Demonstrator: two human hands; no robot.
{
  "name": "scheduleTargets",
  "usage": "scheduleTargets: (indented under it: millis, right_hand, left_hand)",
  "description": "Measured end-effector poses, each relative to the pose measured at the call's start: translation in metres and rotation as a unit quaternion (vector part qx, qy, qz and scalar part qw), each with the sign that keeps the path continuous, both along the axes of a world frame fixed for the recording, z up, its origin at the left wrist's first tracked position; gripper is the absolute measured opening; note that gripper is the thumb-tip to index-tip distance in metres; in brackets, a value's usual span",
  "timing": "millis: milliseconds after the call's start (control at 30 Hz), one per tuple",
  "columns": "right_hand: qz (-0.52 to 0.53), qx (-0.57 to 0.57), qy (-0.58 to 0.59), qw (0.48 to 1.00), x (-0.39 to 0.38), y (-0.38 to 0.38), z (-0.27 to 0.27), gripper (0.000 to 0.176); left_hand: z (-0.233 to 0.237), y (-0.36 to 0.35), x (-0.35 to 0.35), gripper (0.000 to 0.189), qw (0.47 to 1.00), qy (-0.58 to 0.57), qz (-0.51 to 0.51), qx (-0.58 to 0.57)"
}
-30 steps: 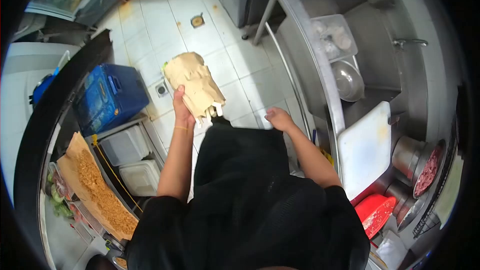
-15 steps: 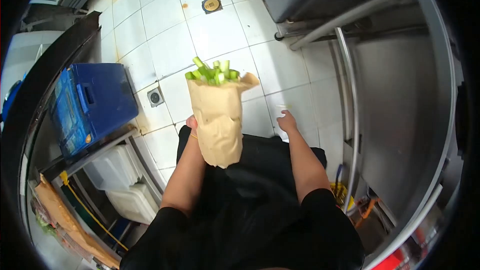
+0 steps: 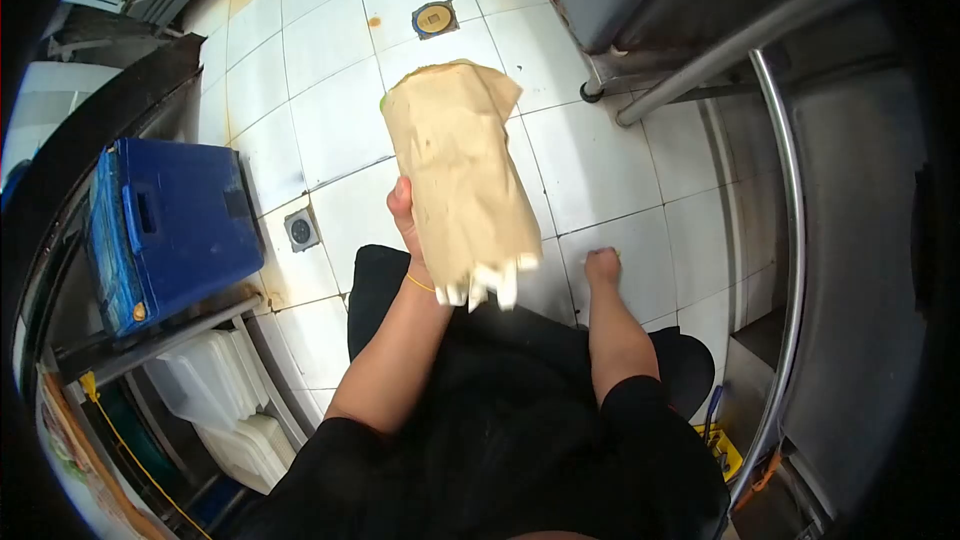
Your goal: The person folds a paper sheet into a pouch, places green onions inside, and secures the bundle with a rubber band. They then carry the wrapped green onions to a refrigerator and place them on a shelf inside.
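1. Currently, head view, location: the paper-wrapped bundle (image 3: pixel 455 165) is held in the air over the tiled floor (image 3: pixel 330 110), in front of the person's body, well apart from any worktop.
2. Head view, hazard A: pale stalk ends (image 3: pixel 487 286) stick out of the lower, open end of the wrap, which points down towards the person. Judgement: if the grip slackens or the bundle tips further, the stalks could slide out and drop to the floor.
3. Head view, hazard B: only one hand carries the load, and it grips near the lower end, so most of the length stands unsupported above it. Judgement: the upper end could swing or the paper could unroll.
4. Head view, hazard C: the blue crate (image 3: pixel 170 230) and the steel rail (image 3: pixel 785 240) flank the standing space. Judgement: a wide swing could strike either.
5. Head view, left hand (image 3: pixel 408 225): raised, forearm angled upward, fingers clamped round the bundle, thumb on the near side, a thin band at the wrist.
6. Head view, right hand (image 3: pixel 602 268): lowered beside the body, apart from the bundle and holding nothing visible; whether its fingers are curled or spread cannot be told.
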State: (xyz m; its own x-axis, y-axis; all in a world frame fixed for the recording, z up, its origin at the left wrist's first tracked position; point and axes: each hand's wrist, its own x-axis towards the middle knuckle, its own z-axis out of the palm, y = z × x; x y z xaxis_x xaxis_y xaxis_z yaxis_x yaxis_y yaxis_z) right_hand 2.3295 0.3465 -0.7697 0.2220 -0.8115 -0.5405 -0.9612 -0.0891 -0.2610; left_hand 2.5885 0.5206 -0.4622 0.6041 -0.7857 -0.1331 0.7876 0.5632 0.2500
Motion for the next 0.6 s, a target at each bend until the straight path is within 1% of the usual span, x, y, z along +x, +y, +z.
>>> scheduleTargets:
  millis: [33,67,100,133,167,200,233,300,333,367,400,433,467,533,567,600]
  right_hand:
    - [-0.002,-0.003,-0.002,1.000,0.005,0.000,0.002,0.039]
    - [-0.037,-0.032,-0.047,0.998,0.011,0.002,0.004,0.036]
    - [-0.069,-0.063,-0.092,0.991,0.025,0.005,0.017,0.034]
    - [-0.147,0.000,-0.247,0.958,0.045,0.002,0.039,0.032]
    - [-0.216,0.064,-0.396,0.890,0.072,0.000,0.075,0.029]
    - [-0.202,0.081,-0.471,0.855,0.100,0.003,0.134,0.028]
    - [-0.186,0.097,-0.541,0.814,0.122,0.007,0.196,0.028]
    - [-0.141,0.118,-0.645,0.741,0.140,0.013,0.275,0.024]
    - [-0.037,0.069,-0.651,0.755,0.135,0.021,0.321,0.021]
    - [0.064,0.020,-0.644,0.762,0.126,0.033,0.355,0.019]
    - [0.063,0.015,-0.644,0.763,0.126,0.040,0.372,0.019]
    - [0.108,0.015,-0.599,0.793,0.128,0.044,0.385,0.016]
    - [0.152,0.016,-0.551,0.820,0.128,0.047,0.390,0.014]
    - [0.156,0.008,-0.543,0.825,0.130,0.048,0.389,0.013]
    - [0.160,0.006,-0.534,0.830,0.133,0.049,0.387,0.012]
    - [0.161,0.006,-0.535,0.829,0.134,0.050,0.382,0.012]
  left_hand:
    - [0.001,-0.004,0.003,0.085,0.999,0.042,0.032,-0.002]
    - [0.003,-0.007,0.006,0.078,0.994,0.086,0.062,-0.003]
    - [0.002,-0.011,0.010,0.078,0.995,0.085,0.058,-0.008]
    - [-0.001,-0.014,0.014,0.073,0.994,0.071,0.084,0.019]
    - [-0.001,-0.017,0.017,0.067,0.991,0.055,0.110,0.046]
    - [0.003,-0.020,0.018,0.065,0.989,0.058,0.120,0.066]
    - [0.005,-0.023,0.019,0.065,0.990,0.054,0.118,0.060]
    - [0.004,-0.029,0.023,0.063,0.984,0.057,0.147,0.083]
    - [0.002,-0.034,0.023,0.064,0.980,0.034,0.163,0.107]
    - [0.004,-0.036,0.022,0.064,0.981,0.034,0.160,0.105]
    - [0.008,-0.038,0.019,0.065,0.977,0.014,0.172,0.126]
    - [0.012,-0.041,0.017,0.066,0.972,-0.007,0.185,0.147]
    - [0.015,-0.042,0.014,0.066,0.973,-0.008,0.182,0.143]
    - [0.019,-0.040,0.009,0.067,0.982,-0.025,0.146,0.121]
    - [0.019,-0.041,0.009,0.067,0.982,-0.027,0.146,0.120]
    - [0.020,-0.041,0.007,0.067,0.983,-0.057,0.137,0.111]
